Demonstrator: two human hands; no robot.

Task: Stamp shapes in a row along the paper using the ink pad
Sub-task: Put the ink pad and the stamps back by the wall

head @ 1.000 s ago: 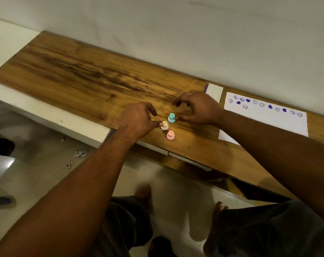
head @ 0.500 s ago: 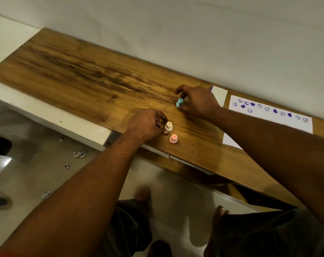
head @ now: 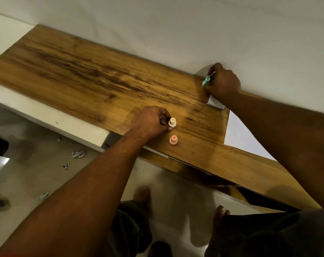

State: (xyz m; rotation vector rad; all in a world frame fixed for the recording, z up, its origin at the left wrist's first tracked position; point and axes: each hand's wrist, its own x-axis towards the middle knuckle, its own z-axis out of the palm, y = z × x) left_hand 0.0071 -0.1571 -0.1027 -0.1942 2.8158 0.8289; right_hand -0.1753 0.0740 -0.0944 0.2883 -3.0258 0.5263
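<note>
Gripping teal stamp (head: 205, 81) in right hand (head: 223, 84) over ink pad (head: 215, 104), left hand (head: 150, 121) pinching cream stamp (head: 172, 122)

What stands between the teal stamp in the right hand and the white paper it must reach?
Nothing visible. The right hand holds the small teal plastic stamp at the white ink pad box, just beside the white paper sheet. The forearm hides most of the sheet, so that part is unchecked.
</note>
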